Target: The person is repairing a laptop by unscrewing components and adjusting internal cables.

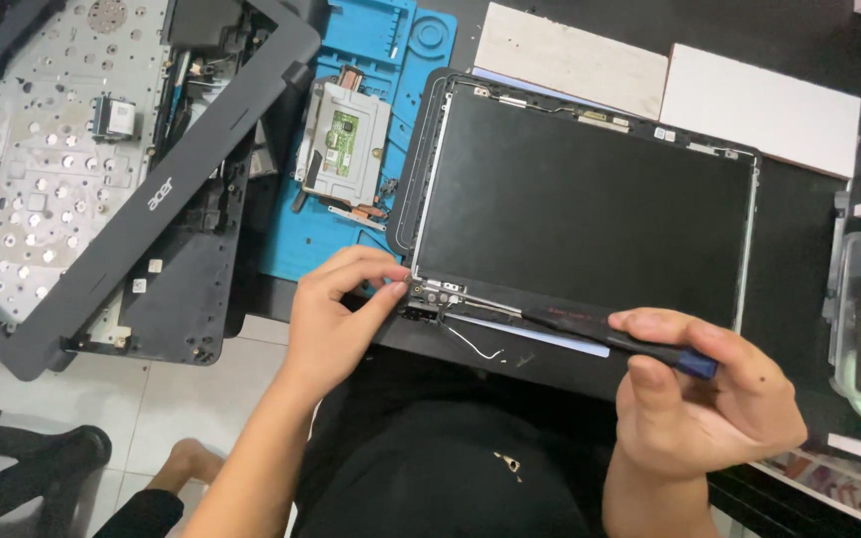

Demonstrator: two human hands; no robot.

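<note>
- The screen bezel (151, 199) is already off and lies at the left; the bare display panel (580, 209) sits in its back cover.
- Left hand (336, 319) pinches at the lower-left hinge bracket (435, 294).
- Right hand (700, 399) is closed around a screwdriver (610, 339), its tip at that hinge, which is not yet freed, I judge.

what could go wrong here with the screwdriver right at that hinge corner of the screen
The screwdriver in the right hand lies low across the bare screen panel; a slip could scratch or crack it. The left hand pinches at the metal hinge bracket, so a sliding tip might jab a finger. A thin loose wire sits just below the hinge and could get snagged or nicked.
</note>
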